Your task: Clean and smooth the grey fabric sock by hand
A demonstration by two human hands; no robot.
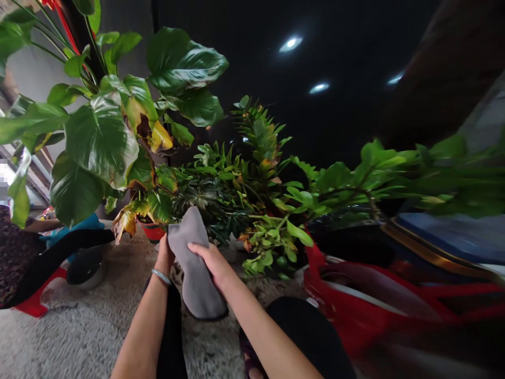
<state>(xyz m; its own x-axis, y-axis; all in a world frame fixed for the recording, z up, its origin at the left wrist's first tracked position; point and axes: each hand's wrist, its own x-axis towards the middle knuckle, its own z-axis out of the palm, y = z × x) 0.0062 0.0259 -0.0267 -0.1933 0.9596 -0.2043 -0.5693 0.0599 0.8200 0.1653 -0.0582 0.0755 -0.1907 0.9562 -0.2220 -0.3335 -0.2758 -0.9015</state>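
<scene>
1. Cloth point(196, 268) hung between your two hands, grey and soft, its long axis running from the top near the leaves down toward your knees.
2. Your left hand point(164, 256) sat behind the cloth's upper left edge (mostly hidden by it), so I could not tell how its fingers were closed; it touched the cloth, with a bangle point(161, 277) on that wrist.
3. Your right hand point(211, 260) lay across the cloth's front at about mid-height, fingers pressed on the fabric and gripping it from the right side.
4. The cloth therefore lay to the left of your right hand and just in front of your left; both hands were on it, the right with the clearer hold.
5. The cloth's top edge stood just below the dark green leaves point(205, 202) of the low plant, near but apart from them.
6. A big-leaved plant point(100, 137) in a red pot point(152, 231) rose to the left, and a red stand point(355, 295) sat to the right.
7. The grey carpet point(79, 331) lay under everything.
</scene>
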